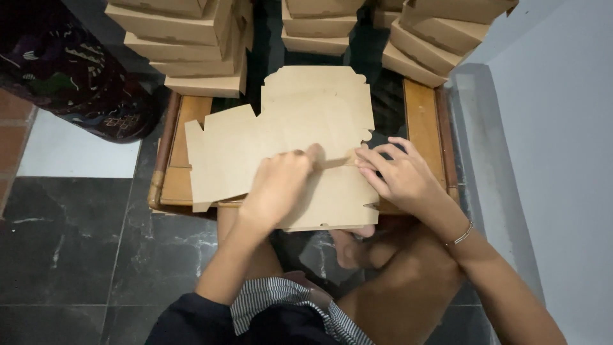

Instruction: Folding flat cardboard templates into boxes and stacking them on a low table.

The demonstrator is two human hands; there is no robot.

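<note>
Fingers [377,167] of both hands pressed flat on cardboard blank [300,128], folded boxes [191,45] stacked behind (wooden table [424,121] beneath)

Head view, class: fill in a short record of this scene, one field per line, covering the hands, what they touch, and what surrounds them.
Left hand: left hand pressing on the flat cardboard blank
Right hand: right hand, fingertips on the blank's right edge
Blank: unfolded, brown, lying flat
Support: low wooden table
Behind: stacks of folded cardboard boxes
Floor: dark marble tiles
Wrist: bracelet on right arm
</note>
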